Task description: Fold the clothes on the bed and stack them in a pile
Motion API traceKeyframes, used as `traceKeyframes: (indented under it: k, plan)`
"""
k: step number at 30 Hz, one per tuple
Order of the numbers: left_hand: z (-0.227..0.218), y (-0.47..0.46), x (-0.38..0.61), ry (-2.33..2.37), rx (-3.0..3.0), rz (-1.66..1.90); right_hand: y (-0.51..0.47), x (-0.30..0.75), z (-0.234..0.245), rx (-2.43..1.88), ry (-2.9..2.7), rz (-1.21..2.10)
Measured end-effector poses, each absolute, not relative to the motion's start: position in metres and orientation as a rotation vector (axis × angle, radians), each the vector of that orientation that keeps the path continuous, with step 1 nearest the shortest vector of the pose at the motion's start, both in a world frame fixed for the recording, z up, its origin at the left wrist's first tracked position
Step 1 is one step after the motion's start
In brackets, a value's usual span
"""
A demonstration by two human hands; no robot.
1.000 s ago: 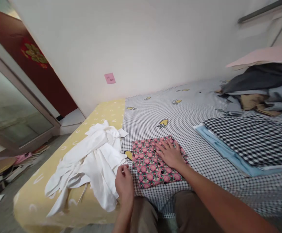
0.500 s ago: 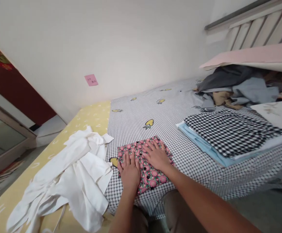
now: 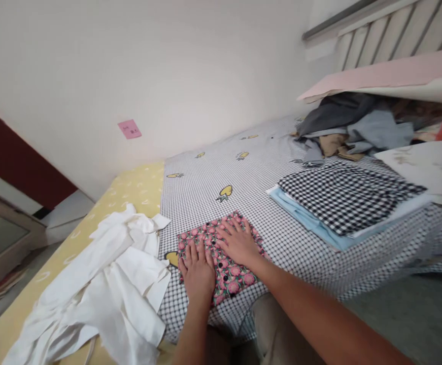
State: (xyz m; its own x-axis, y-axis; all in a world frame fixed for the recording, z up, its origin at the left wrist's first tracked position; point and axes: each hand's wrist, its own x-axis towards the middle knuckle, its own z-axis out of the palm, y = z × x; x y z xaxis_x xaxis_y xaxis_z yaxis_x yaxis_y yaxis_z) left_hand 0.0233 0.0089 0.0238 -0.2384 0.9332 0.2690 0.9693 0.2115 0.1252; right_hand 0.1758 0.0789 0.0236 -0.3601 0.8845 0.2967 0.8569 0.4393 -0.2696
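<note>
A pink floral shirt (image 3: 233,274) with dark buttons down its front lies folded into a flat rectangle on the checked bedsheet (image 3: 201,187). My left hand (image 3: 198,268) rests flat on its left side, fingers stretched out. On the upper right part of the shirt, my right hand (image 3: 239,243) lies palm down with fingers spread. Neither hand grips anything. Parts of the shirt are hidden under both hands and the right forearm.
Left of the shirt, a crumpled white garment (image 3: 110,284) spreads over yellow fabric (image 3: 137,182). To the right sits a folded stack topped by a black-and-white checked cloth (image 3: 353,197). Behind it are piled grey clothes (image 3: 338,119) beneath a pink board (image 3: 388,81). A wall (image 3: 190,76) bounds the bed's far side.
The camera view has turned slightly to the right, so the scene sits further left. Both hands stay flat on the folded shirt, nearly unmoved.
</note>
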Motion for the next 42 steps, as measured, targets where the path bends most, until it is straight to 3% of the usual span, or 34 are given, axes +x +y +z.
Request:
traceKeyframes:
  k: [22, 28, 34, 42]
  plan:
    - [0.034, 0.008, 0.028, -2.355, -1.842, -0.243, 0.081, 0.179, 0.026, -1.425, -2.283, 0.176]
    - [0.027, 0.008, 0.026, -2.271, -1.8, -0.226, 0.088, 0.221, 0.026, -1.471, -2.38, 0.247]
    - [0.023, 0.008, 0.026, -2.205, -1.759, -0.188, 0.085, 0.283, 0.016, -1.723, -2.197, 0.138]
    - [0.022, 0.009, 0.026, -2.194, -1.748, -0.22, 0.085, 0.293, 0.007, -1.687, -1.907, 0.16]
